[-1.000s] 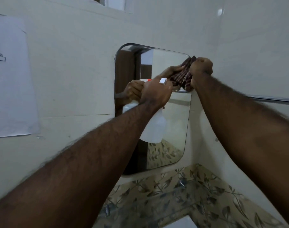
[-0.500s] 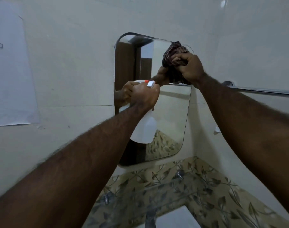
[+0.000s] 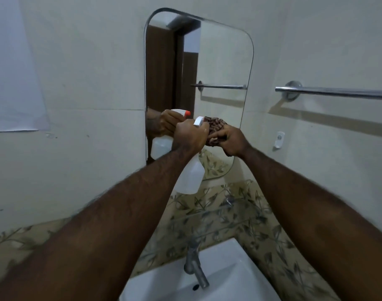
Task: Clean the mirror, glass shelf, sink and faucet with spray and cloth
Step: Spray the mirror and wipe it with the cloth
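Note:
A tall rounded mirror (image 3: 220,61) hangs on the pale tiled wall. My left hand (image 3: 189,136) grips the neck of a white spray bottle (image 3: 191,175) in front of the mirror's lower part, nozzle toward the glass. Right beside it, my right hand (image 3: 231,141) holds a bunched dark red patterned cloth (image 3: 215,127) against the lower mirror. Below, a glass shelf (image 3: 235,211) juts from leaf-patterned tiles. Under it a metal faucet (image 3: 195,266) stands over the white sink (image 3: 235,276).
A chrome towel bar (image 3: 333,92) runs along the right wall, with a small white hook (image 3: 279,139) below it. A sheet of paper (image 3: 12,72) is stuck on the left wall. The mirror reflects a brown door frame and my left hand.
My right hand brought the cloth from the mirror's upper right corner down to its lower part, next to the bottle. The view tilted down, so sink and faucet now show.

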